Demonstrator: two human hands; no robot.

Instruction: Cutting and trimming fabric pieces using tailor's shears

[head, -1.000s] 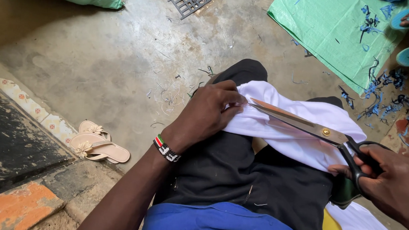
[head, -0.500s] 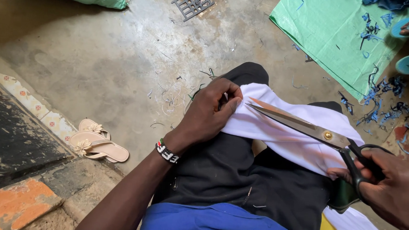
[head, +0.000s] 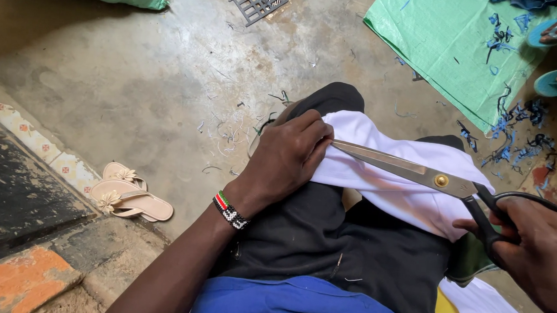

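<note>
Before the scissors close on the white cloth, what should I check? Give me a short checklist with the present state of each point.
1. Left hand pins the white cloth on the knee: ok.
2. Left fingertips clear of the scissors tip: not ok, they sit right beside it.
3. Right hand grips the black handles: ok.
4. Cloth between the blades: cannot tell; the blades look nearly closed, lying on top.
5. Black trousers clear of the blades: cannot tell.
</note>
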